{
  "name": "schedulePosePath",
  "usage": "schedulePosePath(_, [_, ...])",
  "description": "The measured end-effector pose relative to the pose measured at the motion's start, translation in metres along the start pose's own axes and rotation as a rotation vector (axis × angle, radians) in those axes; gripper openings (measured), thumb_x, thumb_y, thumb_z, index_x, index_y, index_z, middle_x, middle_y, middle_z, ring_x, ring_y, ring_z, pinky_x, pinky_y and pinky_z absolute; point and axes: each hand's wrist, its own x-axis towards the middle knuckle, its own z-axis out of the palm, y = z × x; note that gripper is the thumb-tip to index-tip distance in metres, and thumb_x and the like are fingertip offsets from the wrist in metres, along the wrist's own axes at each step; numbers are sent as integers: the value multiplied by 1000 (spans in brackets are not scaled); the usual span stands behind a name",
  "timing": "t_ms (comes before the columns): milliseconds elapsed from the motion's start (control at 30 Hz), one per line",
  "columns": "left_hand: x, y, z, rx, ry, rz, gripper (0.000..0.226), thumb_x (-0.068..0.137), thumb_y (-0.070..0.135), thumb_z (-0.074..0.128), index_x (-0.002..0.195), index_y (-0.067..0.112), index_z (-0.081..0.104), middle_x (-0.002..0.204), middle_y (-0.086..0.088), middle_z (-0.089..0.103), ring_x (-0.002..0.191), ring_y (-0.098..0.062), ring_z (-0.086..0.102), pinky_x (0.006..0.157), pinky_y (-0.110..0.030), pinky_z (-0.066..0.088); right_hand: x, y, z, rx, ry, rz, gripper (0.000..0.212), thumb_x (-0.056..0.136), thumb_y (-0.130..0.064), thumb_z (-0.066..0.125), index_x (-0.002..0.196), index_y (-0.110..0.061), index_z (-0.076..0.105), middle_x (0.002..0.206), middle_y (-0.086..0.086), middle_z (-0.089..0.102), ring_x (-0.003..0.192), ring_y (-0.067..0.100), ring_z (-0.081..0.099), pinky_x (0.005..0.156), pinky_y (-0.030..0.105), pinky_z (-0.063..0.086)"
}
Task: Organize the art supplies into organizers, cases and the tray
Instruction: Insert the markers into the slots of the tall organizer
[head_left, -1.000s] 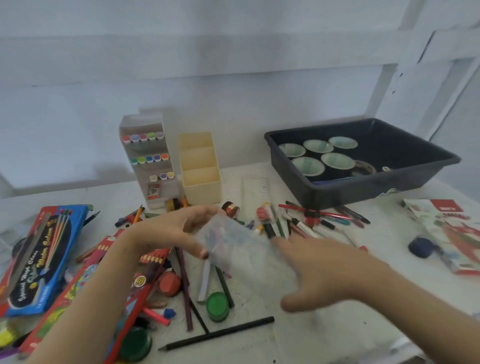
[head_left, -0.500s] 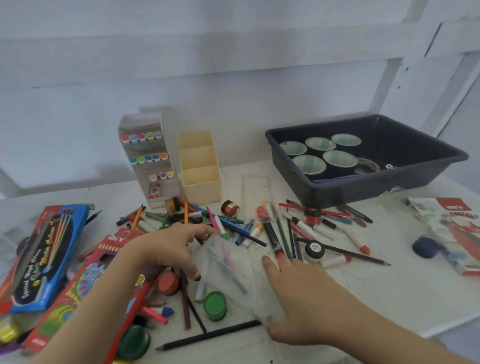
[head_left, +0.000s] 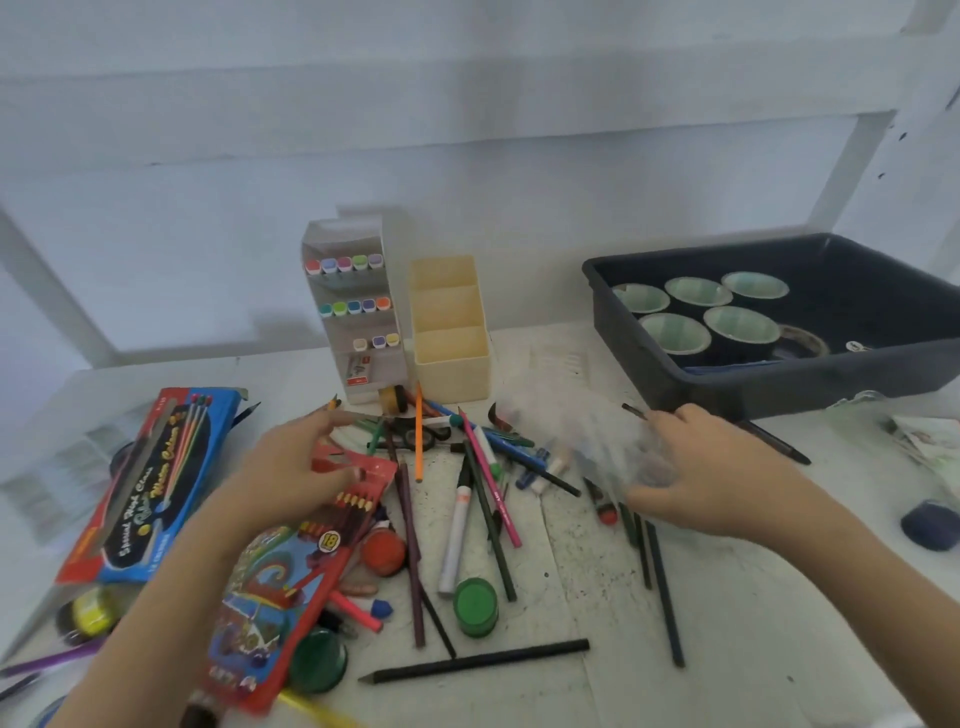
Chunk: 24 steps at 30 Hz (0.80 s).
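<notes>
Since 0.5 s ago the hands have parted: the left hand (head_left: 296, 467) has let go of the clear case (head_left: 587, 441), and the right hand (head_left: 717, 473) has carried it from the middle of the table (head_left: 753, 613) toward the right. The case, badly blurred, now sits in the right hand's curled fingers, above the scattered pens (head_left: 457, 535) and near the front wall of the dark tray (head_left: 779, 384); its contents cannot be made out. The left hand hangs with fingers loosely spread over the top end of the red box (head_left: 280, 571); whether it touches the box cannot be told. 5 cups (head_left: 675, 332) stand in the tray. At the back, a white organizer (head_left: 358, 374) with 3 rows of markers (head_left: 343, 264) stands just beside a yellow organizer (head_left: 449, 358). A blue box (head_left: 150, 483) lies at the left.
</notes>
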Motion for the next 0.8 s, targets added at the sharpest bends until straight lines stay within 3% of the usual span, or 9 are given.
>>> schedulePosePath(200, [-25, -22, 11, 87, -51, -116, 81, 77, 49, 68, 144, 25, 27, 142, -5, 39, 127, -22, 39, 108, -40, 34, 17, -12, 20, -67, -65, 99, 70, 80, -57, 56, 133, -15, 36, 125, 7, 43, 107, 20, 48, 84, 29, 45])
schedulePosePath(300, [-36, -27, 21, 204, -60, -156, 93, 76, 62, 62, 149, 33, 12, 158, -2, 5, 144, -26, 7, 115, -45, 16, 24, -33, 31, -196, 88, 53, 67, 85, -50, 50, 137, -13, 29, 133, 10, 41, 119, 27, 45, 98, 35, 41])
schedulePosePath(367, [-39, -29, 23, 173, -41, -151, 96, 75, 62, 63, 149, 36, 9, 158, -2, -3, 145, -26, 1, 117, -46, 15, 27, -52, 36, -206, 204, -61, 69, 86, -50, 47, 142, -17, 23, 134, 7, 40, 121, 25, 43, 101, 35, 38])
schedulePosePath(433, [-42, -30, 23, 120, -30, -124, 98, 71, 55, 70, 149, 36, 12, 158, -1, 4, 143, -25, 14, 115, -43, 24, 30, -72, 37, -51, 230, -190, 65, 87, -49, 48, 142, -24, 27, 128, 1, 44, 115, 18, 45, 96, 30, 39])
schedulePosePath(500, [-45, -32, 19, 55, -27, -103, 97, 65, 47, 71, 147, 34, 22, 150, 0, 31, 128, -18, 42, 103, -38, 42, 32, -98, 38, 164, 182, -300, 54, 88, -47, 51, 137, -27, 39, 118, -5, 50, 107, 11, 47, 88, 25, 41])
schedulePosePath(600, [-49, -26, 12, -7, 96, -59, 66, 67, 34, 66, 131, 29, 50, 113, 10, 64, 95, -6, 62, 84, -33, 54, 35, -132, 45, 438, 63, -359, 32, 89, -46, 52, 113, -25, 58, 95, -12, 59, 84, 3, 54, 71, 23, 44])
schedulePosePath(667, [-49, -20, 6, -77, 263, -30, 51, 71, 22, 66, 121, 25, 61, 95, 9, 69, 83, -9, 67, 80, -33, 56, 38, -156, 48, 665, -138, -295, 36, 91, -49, 49, 102, -18, 62, 88, -6, 66, 74, 9, 61, 59, 26, 50])
schedulePosePath(733, [-49, -11, 0, -142, 395, 22, 47, 70, 21, 64, 117, 25, 64, 90, 7, 72, 80, -11, 68, 79, -36, 57, 40, -177, 48, 916, -422, -174, 49, 92, -55, 44, 104, -11, 60, 90, 4, 71, 69, 19, 67, 47, 27, 50])
schedulePosePath(800, [-51, -3, -1, -195, 432, 85, 45, 73, 22, 61, 118, 27, 63, 91, 6, 72, 82, -10, 68, 77, -37, 57, 39, -192, 46, 1136, -589, -117, 48, 92, -54, 44, 104, -11, 60, 85, 7, 72, 68, 22, 68, 50, 29, 54])
